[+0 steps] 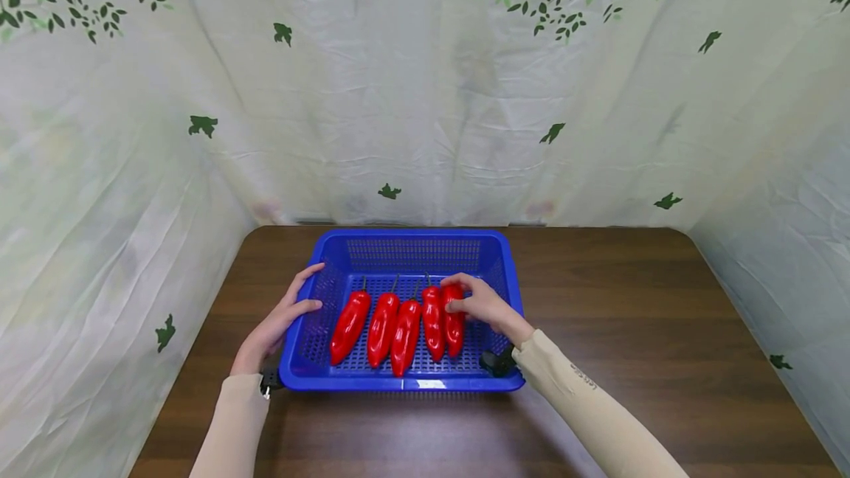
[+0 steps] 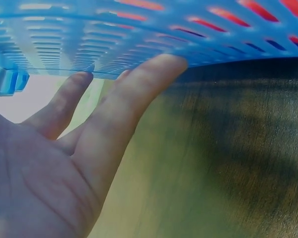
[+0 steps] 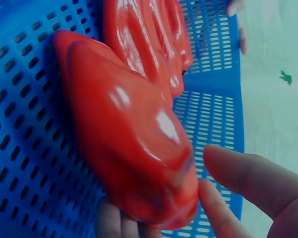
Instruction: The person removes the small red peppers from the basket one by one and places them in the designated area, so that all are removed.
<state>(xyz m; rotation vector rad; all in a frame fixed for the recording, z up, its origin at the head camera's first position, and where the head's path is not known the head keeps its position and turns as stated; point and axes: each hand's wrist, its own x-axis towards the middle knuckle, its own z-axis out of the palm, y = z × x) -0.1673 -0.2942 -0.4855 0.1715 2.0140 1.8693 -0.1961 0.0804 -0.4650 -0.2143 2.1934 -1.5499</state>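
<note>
A blue plastic basket (image 1: 345, 383) with slotted walls stands on the brown table. Several glossy red peppers (image 1: 348, 327) lie side by side in it, stems toward the far wall. My right hand (image 1: 490, 307) reaches over the right side and holds the rightmost red pepper (image 1: 454, 334) near its stem end. In the right wrist view, fingers (image 3: 109, 220) curl under that pepper (image 3: 124, 114), while the thumb lies beside it. At the basket's left side, my left hand (image 1: 275, 323) has its fingers extended, fingertips against the slotted outer wall (image 2: 139, 29).
The wooden table (image 1: 631, 330) extends to both sides of the basket and in front of it. A pale curtain (image 1: 425, 94) with green leaf prints hangs behind and at the sides. Dark wrist cameras (image 1: 496, 362) sit at both wrists, the right one over the basket's near right corner.
</note>
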